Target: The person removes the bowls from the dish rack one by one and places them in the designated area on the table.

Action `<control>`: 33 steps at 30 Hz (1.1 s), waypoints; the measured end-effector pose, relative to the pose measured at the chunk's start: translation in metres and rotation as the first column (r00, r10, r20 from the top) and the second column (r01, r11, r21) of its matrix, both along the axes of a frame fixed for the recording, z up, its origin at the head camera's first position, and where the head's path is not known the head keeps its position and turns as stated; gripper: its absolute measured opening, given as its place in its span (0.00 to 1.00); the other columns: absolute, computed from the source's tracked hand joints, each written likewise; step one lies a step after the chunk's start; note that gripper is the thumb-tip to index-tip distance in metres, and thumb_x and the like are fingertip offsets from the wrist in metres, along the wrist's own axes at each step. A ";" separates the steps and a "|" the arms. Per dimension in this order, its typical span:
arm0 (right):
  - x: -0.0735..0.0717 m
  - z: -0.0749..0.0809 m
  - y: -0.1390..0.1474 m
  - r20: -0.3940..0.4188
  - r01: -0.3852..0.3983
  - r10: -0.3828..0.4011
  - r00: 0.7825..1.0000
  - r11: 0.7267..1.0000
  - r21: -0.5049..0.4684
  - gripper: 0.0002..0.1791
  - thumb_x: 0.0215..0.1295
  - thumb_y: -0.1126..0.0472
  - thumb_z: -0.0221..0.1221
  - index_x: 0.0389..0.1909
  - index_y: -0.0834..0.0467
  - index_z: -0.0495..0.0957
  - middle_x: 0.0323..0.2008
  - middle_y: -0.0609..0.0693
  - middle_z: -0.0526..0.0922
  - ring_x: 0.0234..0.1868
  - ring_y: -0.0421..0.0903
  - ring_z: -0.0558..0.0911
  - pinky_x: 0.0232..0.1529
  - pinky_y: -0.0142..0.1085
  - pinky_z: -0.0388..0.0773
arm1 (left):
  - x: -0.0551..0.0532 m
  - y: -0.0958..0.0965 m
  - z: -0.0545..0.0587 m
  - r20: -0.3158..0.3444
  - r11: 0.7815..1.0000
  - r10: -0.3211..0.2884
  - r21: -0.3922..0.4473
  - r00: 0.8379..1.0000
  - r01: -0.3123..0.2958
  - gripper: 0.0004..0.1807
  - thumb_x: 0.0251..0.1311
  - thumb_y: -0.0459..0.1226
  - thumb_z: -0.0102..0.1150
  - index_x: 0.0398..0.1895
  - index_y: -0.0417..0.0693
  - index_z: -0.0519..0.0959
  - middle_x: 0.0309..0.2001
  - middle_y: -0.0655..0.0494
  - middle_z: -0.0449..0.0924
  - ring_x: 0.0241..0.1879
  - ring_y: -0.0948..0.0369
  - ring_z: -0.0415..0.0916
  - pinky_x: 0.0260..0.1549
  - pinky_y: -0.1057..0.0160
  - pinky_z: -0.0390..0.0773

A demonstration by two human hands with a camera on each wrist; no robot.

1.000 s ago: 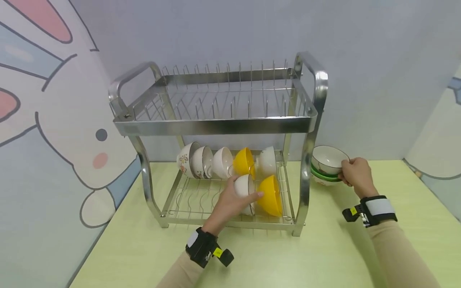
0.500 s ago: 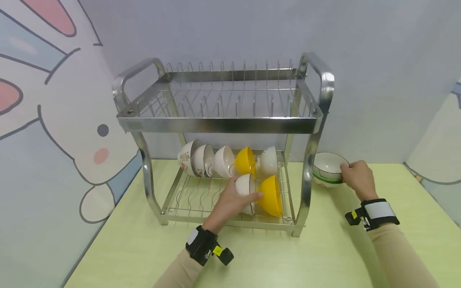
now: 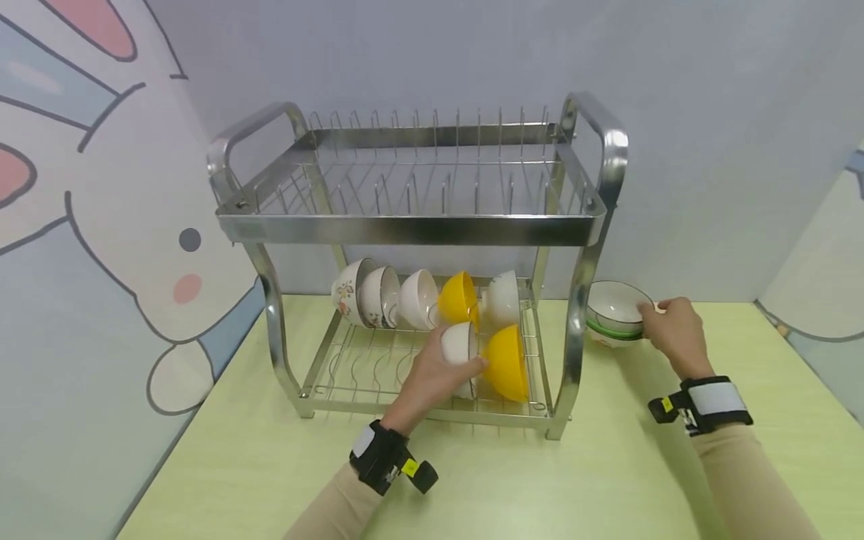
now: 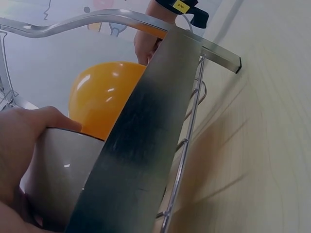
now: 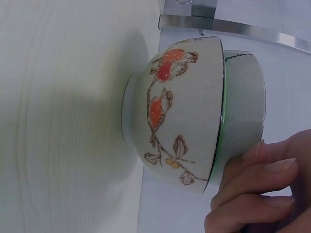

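Note:
On the lower shelf of the steel dish rack (image 3: 412, 231), my left hand (image 3: 428, 382) grips a white bowl (image 3: 457, 343) with a dark rim, standing on its side. Right beside it a yellow bowl (image 3: 505, 364) leans with its mouth to the right; my thumb tip comes close to it. To the right of the rack, my right hand (image 3: 675, 337) pinches the rim of a white bowl (image 3: 614, 301), top of a stack on the table. Below it shows a green rim (image 3: 610, 330). The lowest bowl (image 5: 177, 116) carries red birds and a branch, seen in the right wrist view.
Behind the front bowls, a back row stands on edge: a floral bowl (image 3: 347, 294), two white bowls, a yellow bowl (image 3: 459, 298) and a white bowl (image 3: 502, 300). The rack's right post (image 3: 579, 337) rises between the hands. A wall stands behind the table (image 3: 223, 465).
My right hand has lowered the top bowl slightly, so it sits deeper in the stack. My left hand keeps its grip in the same place. The view has shifted a little.

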State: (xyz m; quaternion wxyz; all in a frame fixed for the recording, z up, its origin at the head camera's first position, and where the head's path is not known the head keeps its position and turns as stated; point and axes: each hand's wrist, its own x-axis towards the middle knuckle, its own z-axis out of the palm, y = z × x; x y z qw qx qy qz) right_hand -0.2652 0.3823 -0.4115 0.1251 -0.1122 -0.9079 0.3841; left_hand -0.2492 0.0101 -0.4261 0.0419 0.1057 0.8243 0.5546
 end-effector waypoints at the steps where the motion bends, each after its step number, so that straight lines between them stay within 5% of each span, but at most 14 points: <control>1: 0.000 0.001 0.000 -0.002 -0.004 0.004 1.000 1.000 -0.001 0.37 0.71 0.48 0.43 0.57 0.84 0.58 0.24 0.62 0.81 0.27 0.56 0.80 0.22 0.37 0.74 | -0.001 0.001 0.000 -0.012 1.000 0.002 -0.004 1.000 -0.002 0.41 0.44 0.49 0.70 0.61 0.52 0.61 0.47 0.54 0.72 0.41 0.55 0.72 0.33 0.53 0.79; 9: 0.008 0.011 0.000 -0.013 -0.019 0.019 1.000 1.000 0.001 0.39 0.71 0.47 0.43 0.60 0.82 0.55 0.16 0.52 0.80 0.20 0.49 0.78 0.22 0.38 0.74 | 0.000 0.002 -0.003 -0.124 0.999 0.019 -0.039 0.992 -0.024 0.40 0.43 0.44 0.71 0.61 0.47 0.62 0.48 0.53 0.72 0.41 0.56 0.72 0.34 0.53 0.79; 18: 0.031 0.053 -0.020 -0.047 -0.059 0.058 0.997 0.998 -0.034 0.41 0.69 0.39 0.43 0.64 0.73 0.53 0.19 0.54 0.80 0.18 0.49 0.76 0.24 0.40 0.71 | 0.000 0.004 0.000 -0.249 0.996 0.024 -0.073 0.968 -0.043 0.43 0.36 0.40 0.72 0.60 0.46 0.63 0.45 0.53 0.73 0.38 0.57 0.73 0.29 0.56 0.80; 26: 0.056 0.083 -0.042 -0.052 -0.162 0.157 0.986 0.978 -0.133 0.36 0.65 0.36 0.48 0.60 0.60 0.60 0.23 0.57 0.77 0.20 0.47 0.73 0.22 0.36 0.71 | 0.002 -0.001 0.008 -0.243 0.983 0.061 -0.151 0.968 -0.100 0.47 0.35 0.44 0.71 0.63 0.46 0.61 0.44 0.53 0.73 0.36 0.56 0.72 0.27 0.55 0.78; 33: 0.081 0.114 -0.057 -0.133 -0.277 0.250 0.959 0.926 -0.255 0.27 0.67 0.43 0.51 0.57 0.57 0.65 0.21 0.54 0.75 0.19 0.45 0.70 0.18 0.34 0.68 | 0.008 -0.010 0.030 -0.244 0.988 0.067 -0.121 0.967 -0.099 0.47 0.37 0.43 0.69 0.65 0.46 0.60 0.46 0.51 0.73 0.38 0.54 0.72 0.30 0.53 0.78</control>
